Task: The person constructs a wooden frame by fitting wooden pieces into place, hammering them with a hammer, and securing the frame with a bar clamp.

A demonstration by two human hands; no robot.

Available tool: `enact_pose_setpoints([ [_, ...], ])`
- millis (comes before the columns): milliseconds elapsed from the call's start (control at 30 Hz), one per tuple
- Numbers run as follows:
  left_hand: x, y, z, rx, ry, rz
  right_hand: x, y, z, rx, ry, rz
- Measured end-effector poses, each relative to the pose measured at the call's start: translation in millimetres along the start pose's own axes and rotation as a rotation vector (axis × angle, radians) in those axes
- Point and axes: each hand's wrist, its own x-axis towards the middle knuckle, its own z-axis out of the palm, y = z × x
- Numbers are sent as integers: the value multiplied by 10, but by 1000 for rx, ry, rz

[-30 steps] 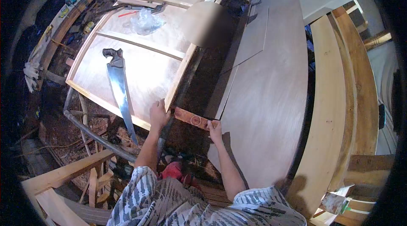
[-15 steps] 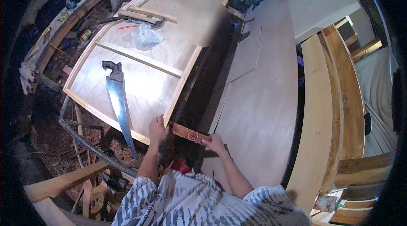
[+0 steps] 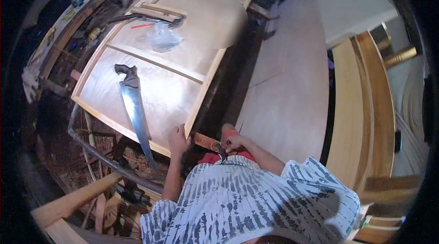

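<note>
1. Closest, the right hand (image 3: 233, 141) curls beside the reddish strip (image 3: 205, 141); whether it grips, I cannot tell.
2. Crosswise, the strip runs between both hands; the left hand (image 3: 179, 140) grips the framed panel (image 3: 201, 99) by its corner.
3. Beyond lies the saw (image 3: 132, 107).

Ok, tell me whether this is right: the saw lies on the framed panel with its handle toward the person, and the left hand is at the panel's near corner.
The handle is wrong: in the head view, the saw lies on the framed panel with its handle away from the person. The left hand is at the panel's near corner.
</note>
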Motion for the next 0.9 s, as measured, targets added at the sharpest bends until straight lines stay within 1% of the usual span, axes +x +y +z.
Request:
enact_pose_setpoints([
  [33, -16, -30, 2, -2, 10, -15, 99, 18, 45, -32, -89, -29],
  [100, -61, -131, 43, -44, 29, 31, 337, 175, 171, -65, -230, -112],
  [133, -72, -200, 91, -46, -4, 7, 442, 231, 195, -74, -283, -142],
  [167, -36, -235, 108, -41, 19, -17, 524, 239, 151, -85, -331, -160],
  [267, -2, -251, 181, -73, 58, -23, 278, -393, -249, -203, -401, -113],
  [333, 88, -267, 124, -102, 63, -41, 313, -525, -333, -247, -440, -100],
  [367, 150, -246, 114, -128, 66, -33, 327, -460, -364, -284, -453, -82],
  [400, 183, -201, 139, -130, 68, -59, 319, -258, -352, -4, -414, -291],
  [467, 319, -161, 148, -181, 28, -166, 369, -8, -324, -11, -459, -329],
  [500, 438, -111, 145, -170, 34, -185, 383, 58, -411, -33, -503, -336],
  [567, 624, -19, 213, -205, 67, -266, 405, 134, -659, -50, -585, -371],
  [600, 626, -103, 380, -204, 152, -230, 439, 257, -713, -48, -628, -394],
  [633, 764, -104, 391, -195, 165, -270, 446, 356, -826, -54, -671, -411],
  [667, 894, -57, 302, -120, 165, -279, 445, 433, -928, -41, -697, -431],
  [700, 965, 13, 260, -45, 162, -286, 427, 493, -1093, -36, -712, -449],
  [733, 921, 71, 308, -95, 113, -306, 401, 523, -1263, -34, -736, -465],
  [800, 1091, 92, 322, -98, 62, -318, 412, 661, -1580, -29, -736, -480],
  [833, 1153, 137, 306, -107, 15, -343, 406, 683, -1788, -25, -730, -485],
  [900, 1285, 224, 319, -77, 24, -328, 373, 660, -2367, -15, -684, -467],
])
